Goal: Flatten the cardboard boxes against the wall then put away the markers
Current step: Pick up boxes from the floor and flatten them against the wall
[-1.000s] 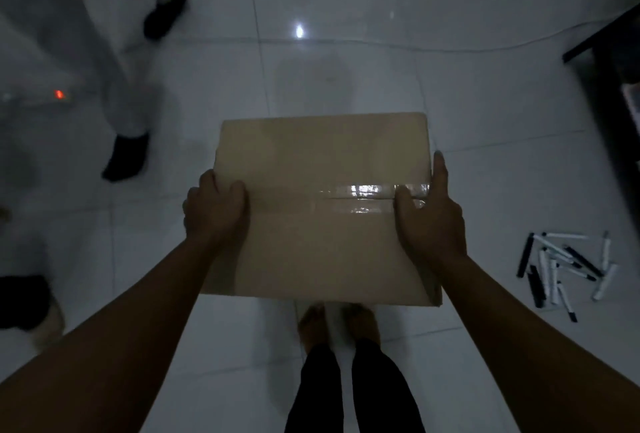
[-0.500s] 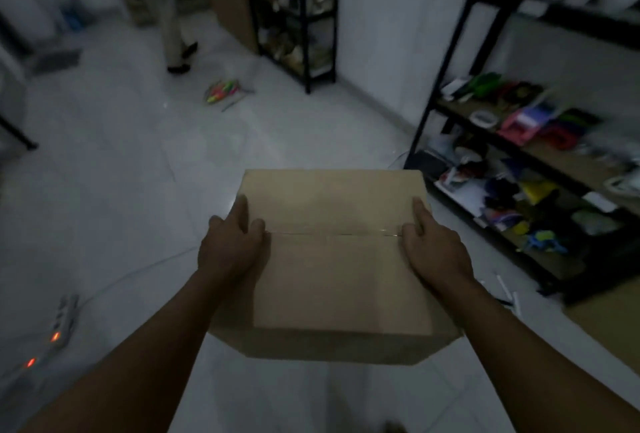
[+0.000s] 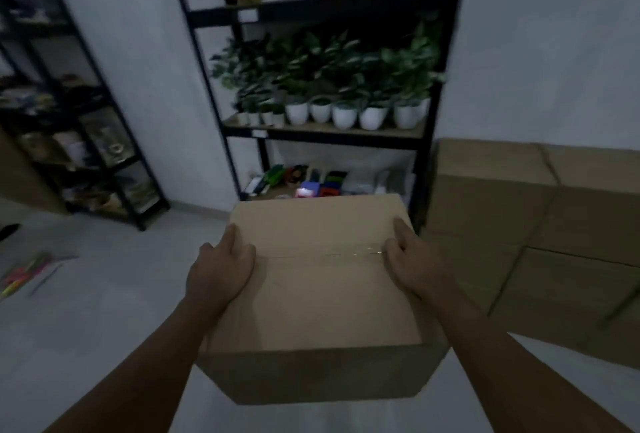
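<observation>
I hold a closed, taped brown cardboard box (image 3: 318, 297) in front of me, off the floor. My left hand (image 3: 220, 269) grips its left side, fingers over the top edge. On the box's right side my right hand (image 3: 412, 261) grips it near the tape seam. Flattened cardboard boxes (image 3: 540, 235) lean against the white wall at the right. A few coloured markers (image 3: 24, 275) lie on the floor at the far left. The black and white markers are out of view.
A black metal shelf unit (image 3: 325, 134) stands straight ahead with potted plants (image 3: 346, 113) and small coloured items on a lower shelf. A second black shelf (image 3: 90, 141) stands at the left. The floor is pale tile.
My view has swung up from the floor and turned toward the plant shelf and the leaning cardboard. The box stays in both hands. The black and white markers and the other person have left view.
</observation>
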